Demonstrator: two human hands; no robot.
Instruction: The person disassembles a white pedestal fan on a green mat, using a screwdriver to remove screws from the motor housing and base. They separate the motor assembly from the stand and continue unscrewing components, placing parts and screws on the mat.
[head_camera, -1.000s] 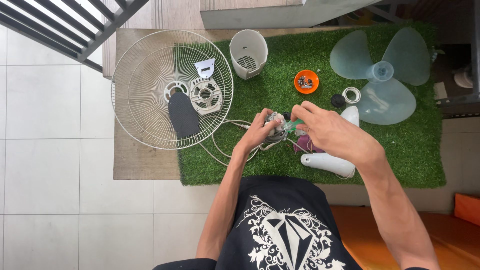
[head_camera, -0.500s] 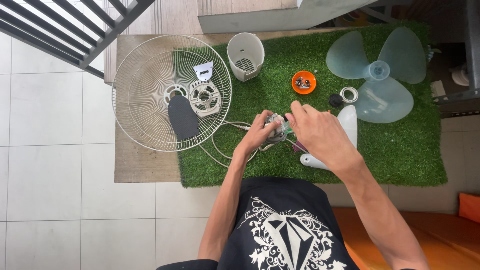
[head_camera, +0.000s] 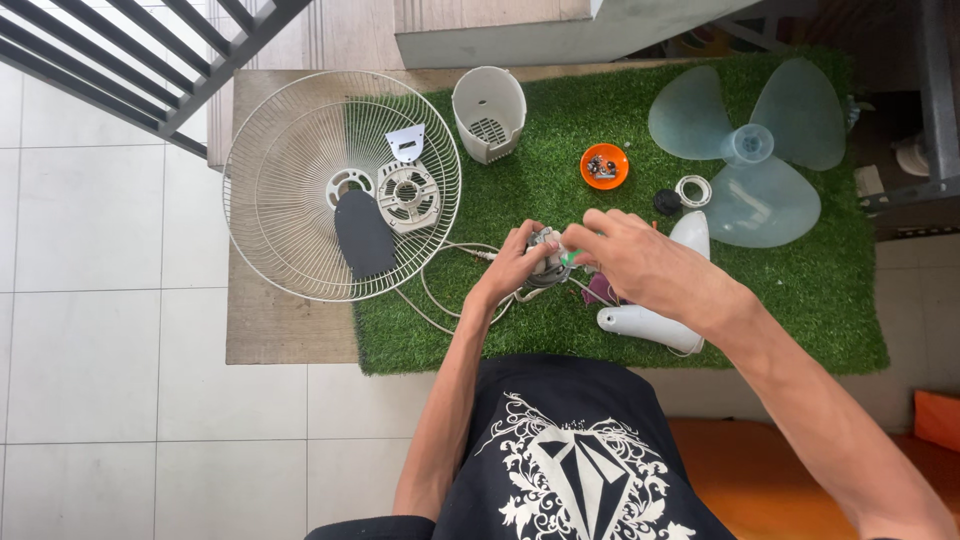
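My left hand (head_camera: 512, 266) grips a small grey fan motor (head_camera: 546, 258) with wires hanging from it, held just above the green turf mat (head_camera: 800, 290). My right hand (head_camera: 640, 262) comes in from the right, its fingertips pinching at the top of the same motor, where a bit of green shows. What the fingertips hold is too small to tell. A white fan stand housing (head_camera: 650, 322) lies on the mat just below my right hand. A white power cord (head_camera: 440, 290) loops off to the left of the motor.
A round wire fan guard (head_camera: 290, 130) lies at the left with a dark oval plate (head_camera: 362, 232) and a white round cover (head_camera: 408, 195) on it. A white motor shell (head_camera: 490, 112), an orange dish of screws (head_camera: 604, 166) and a pale blue fan blade (head_camera: 750, 150) sit on the mat.
Both hands stay on the motor; my right hand's fingers have shifted slightly at its top. The view has drifted a little.
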